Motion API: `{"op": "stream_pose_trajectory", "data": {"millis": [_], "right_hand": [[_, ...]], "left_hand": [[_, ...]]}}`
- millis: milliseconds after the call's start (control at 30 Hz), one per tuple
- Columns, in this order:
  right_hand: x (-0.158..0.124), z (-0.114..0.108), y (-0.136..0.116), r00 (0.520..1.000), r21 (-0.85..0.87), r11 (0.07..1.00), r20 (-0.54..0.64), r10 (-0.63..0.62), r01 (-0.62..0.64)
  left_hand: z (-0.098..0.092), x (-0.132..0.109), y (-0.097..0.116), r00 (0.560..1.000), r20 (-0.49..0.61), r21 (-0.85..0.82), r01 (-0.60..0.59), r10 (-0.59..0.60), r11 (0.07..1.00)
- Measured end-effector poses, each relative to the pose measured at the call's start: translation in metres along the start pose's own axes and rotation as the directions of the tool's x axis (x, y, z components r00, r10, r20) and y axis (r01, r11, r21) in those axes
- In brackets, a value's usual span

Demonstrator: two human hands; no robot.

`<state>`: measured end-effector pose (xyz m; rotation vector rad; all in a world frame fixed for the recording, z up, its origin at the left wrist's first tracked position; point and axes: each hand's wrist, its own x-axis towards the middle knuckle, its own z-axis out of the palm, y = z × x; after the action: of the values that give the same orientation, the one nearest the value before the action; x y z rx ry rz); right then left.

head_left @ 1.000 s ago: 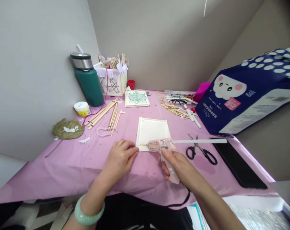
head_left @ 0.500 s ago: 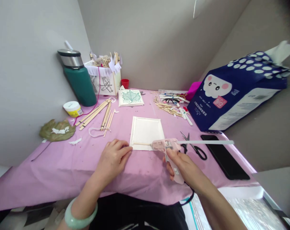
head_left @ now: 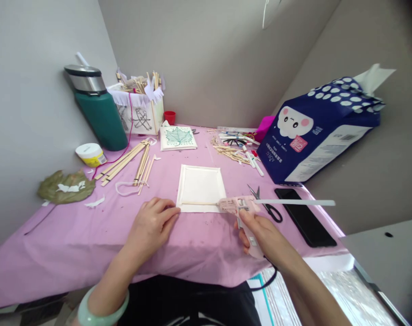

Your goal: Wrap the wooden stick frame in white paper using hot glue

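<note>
A square white canvas panel [head_left: 202, 181] lies on the table with raised strips along its edges. One thin wooden stick [head_left: 197, 203] runs along its near side. My left hand [head_left: 154, 222] rests at the near left corner, thumb and forefinger closed on the panel's edge. In my right hand [head_left: 260, 231] is a pale pink hot glue gun [head_left: 235, 204], fingers wrapped round its handle. Its nozzle sits at the stick's right end, by the near right part of the panel. A long white glue stick [head_left: 301, 202] juts from the gun's back, above scissors [head_left: 272, 211].
A black phone [head_left: 306, 219] lies at right, before a blue tissue pack [head_left: 314, 131]. Wooden sticks [head_left: 124, 163], a dried leaf [head_left: 66, 186], a white-lidded tub [head_left: 90, 155] and a green bottle [head_left: 102, 115] are at left. A leaf-printed canvas [head_left: 178, 137] lies behind.
The glue gun's nozzle has slid slightly right along the panel's near side. My left hand keeps its place at the corner. The whole view has shifted a little.
</note>
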<state>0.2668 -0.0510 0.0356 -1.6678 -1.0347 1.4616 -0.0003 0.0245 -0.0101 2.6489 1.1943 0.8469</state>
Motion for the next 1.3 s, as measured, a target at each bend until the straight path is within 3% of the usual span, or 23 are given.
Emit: {"op": "stream_pose_trajectory", "data": {"millis": [267,933,1100,1200,1300], "right_hand": [[-0.012,-0.012,-0.004,0.997,0.000,1.000,-0.083,0.004,-0.004],[-0.009,-0.017,0.009,0.993,0.028,0.999,-0.115,0.035,-0.032],[-0.012,-0.019,0.015,0.994,-0.043,0.999,-0.105,0.017,-0.021],[-0.016,-0.021,0.013,0.993,0.036,0.999,-0.119,0.015,-0.011],[-0.015,-0.013,0.008,0.983,0.227,0.970,-0.178,-0.049,0.090]], "left_hand": [[0.000,0.000,-0.001,1.000,-0.007,-0.003,0.001,-0.001,1.000],[-0.001,0.000,0.001,1.000,0.004,-0.003,0.012,-0.012,1.000],[0.000,0.000,0.000,1.000,0.015,-0.008,0.023,-0.023,1.000],[-0.001,0.000,-0.001,1.000,0.008,-0.040,0.030,-0.029,0.999],[-0.004,0.001,0.009,0.987,-0.124,-0.113,0.084,-0.098,0.990]]}}
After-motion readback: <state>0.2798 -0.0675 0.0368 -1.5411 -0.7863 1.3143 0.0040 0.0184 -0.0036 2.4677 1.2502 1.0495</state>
